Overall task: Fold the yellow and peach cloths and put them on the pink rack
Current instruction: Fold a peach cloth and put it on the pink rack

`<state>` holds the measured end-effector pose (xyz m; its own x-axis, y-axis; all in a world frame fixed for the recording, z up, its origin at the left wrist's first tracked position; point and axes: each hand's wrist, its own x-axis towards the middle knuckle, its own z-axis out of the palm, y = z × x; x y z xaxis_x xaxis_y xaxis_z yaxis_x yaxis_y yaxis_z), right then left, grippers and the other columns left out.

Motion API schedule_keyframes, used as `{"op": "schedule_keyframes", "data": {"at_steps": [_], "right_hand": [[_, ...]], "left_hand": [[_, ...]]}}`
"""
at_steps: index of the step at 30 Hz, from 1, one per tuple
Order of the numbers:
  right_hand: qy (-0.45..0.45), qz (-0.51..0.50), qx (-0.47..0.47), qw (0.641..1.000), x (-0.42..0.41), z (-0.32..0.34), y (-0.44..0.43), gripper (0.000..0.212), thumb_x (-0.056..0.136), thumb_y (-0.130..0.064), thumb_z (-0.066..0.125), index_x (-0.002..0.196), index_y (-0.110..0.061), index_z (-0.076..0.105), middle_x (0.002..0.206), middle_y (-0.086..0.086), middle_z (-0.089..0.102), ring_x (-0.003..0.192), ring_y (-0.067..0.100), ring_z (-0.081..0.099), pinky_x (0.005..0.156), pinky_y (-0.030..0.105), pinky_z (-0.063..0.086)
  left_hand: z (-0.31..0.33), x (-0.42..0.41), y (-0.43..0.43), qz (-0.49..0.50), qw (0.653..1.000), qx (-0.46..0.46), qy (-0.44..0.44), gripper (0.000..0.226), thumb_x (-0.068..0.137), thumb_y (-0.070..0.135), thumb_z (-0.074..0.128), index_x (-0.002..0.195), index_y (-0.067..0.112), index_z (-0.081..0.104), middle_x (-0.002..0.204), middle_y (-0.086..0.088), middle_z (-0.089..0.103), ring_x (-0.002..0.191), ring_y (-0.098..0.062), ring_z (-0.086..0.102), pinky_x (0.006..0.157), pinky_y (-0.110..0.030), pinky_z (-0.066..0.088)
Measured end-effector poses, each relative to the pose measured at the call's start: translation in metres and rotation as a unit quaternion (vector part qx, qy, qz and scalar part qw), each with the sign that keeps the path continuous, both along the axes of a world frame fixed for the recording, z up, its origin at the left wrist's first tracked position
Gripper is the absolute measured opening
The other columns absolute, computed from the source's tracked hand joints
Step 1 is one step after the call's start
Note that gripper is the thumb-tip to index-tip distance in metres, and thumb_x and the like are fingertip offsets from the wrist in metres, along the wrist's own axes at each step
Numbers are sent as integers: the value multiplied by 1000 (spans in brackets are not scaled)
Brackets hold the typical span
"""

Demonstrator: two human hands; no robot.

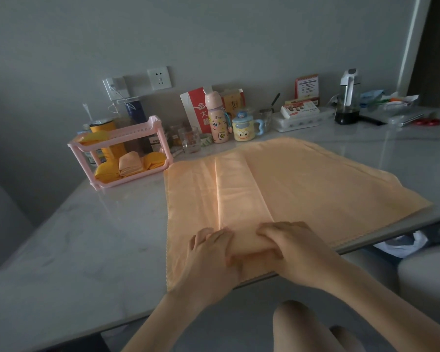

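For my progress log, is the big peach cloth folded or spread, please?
Spread: the peach cloth lies open across the table, with one lengthwise ridge.

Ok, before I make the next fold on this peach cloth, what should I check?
1. Grip on near edge: ok, left hand and right hand both pinch the peach cloth.
2. Cloth flat: not ok, a ridge runs lengthwise left of middle.
3. Far edge free: ok, yellow mug stands just beyond it.
4. Near right edge fully on the table: cannot tell.
5. Room on pink rack: ok, upper shelf holds one folded yellow cloth.
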<state>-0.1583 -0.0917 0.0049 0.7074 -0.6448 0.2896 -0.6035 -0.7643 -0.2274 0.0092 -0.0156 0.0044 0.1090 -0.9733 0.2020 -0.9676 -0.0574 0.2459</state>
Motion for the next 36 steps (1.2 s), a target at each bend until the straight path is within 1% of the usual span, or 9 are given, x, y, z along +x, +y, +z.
{"op": "schedule_keyframes", "data": {"at_steps": [4,10,13,17,22,24,27,32,36], "right_hand": [[-56,-17,-6,998,5,5,-8,36,85,-4,49,115,-21,61,109,-3,64,98,18,56,77,23,31],[-139,18,77,987,-9,12,-3,29,85,-3,52,100,-23,68,87,-9,69,77,7,62,63,20,43],[-182,54,135,972,-23,14,9,20,87,-9,57,97,-24,66,81,-7,69,71,8,62,64,24,48],[-251,45,191,948,-29,11,13,13,84,-11,64,88,-23,59,74,-11,65,71,5,61,60,12,44],[-285,-44,145,946,-12,-1,12,20,87,-18,61,86,-32,46,72,-11,60,69,3,58,54,12,41],[-272,-72,127,951,-6,-3,10,14,90,-22,58,99,-24,47,73,-12,57,67,6,58,58,20,44],[-251,-101,100,957,2,-3,8,27,92,-23,54,117,-14,45,78,-10,53,74,14,57,65,31,46],[-176,-147,67,971,10,-4,9,44,95,-23,46,136,-18,30,118,2,48,97,22,57,67,25,35],[-123,-182,25,975,13,-3,10,41,95,-25,44,134,-19,30,117,1,42,91,22,58,64,25,32]], "left_hand": [[-3,6,-9,4,996,-78,46,34,87,17,50,119,22,59,112,8,61,114,-14,45,93,-20,30],[7,2,9,4,985,-135,108,20,88,11,53,89,20,71,87,7,66,77,-2,53,72,-21,44],[11,3,24,-24,979,-91,180,18,90,21,55,77,19,68,74,6,65,77,-9,55,68,-21,43],[4,10,30,27,966,-62,251,18,86,35,59,74,21,63,72,7,59,67,-6,51,58,-16,38],[-6,6,17,79,962,-129,226,41,86,49,51,56,26,36,50,9,41,51,-8,34,53,-26,28],[-3,0,14,111,969,-132,180,43,90,52,41,58,24,32,52,7,37,50,-10,34,50,-26,24],[1,-10,11,155,971,-130,127,41,93,51,30,63,24,31,63,4,44,55,-11,41,48,-24,24],[0,-18,3,178,973,-128,70,31,96,47,30,93,23,49,70,9,41,74,-16,49,63,-30,36],[6,-27,5,204,969,-127,54,32,96,46,33,115,23,44,76,8,37,86,-17,40,74,-28,26]]}}
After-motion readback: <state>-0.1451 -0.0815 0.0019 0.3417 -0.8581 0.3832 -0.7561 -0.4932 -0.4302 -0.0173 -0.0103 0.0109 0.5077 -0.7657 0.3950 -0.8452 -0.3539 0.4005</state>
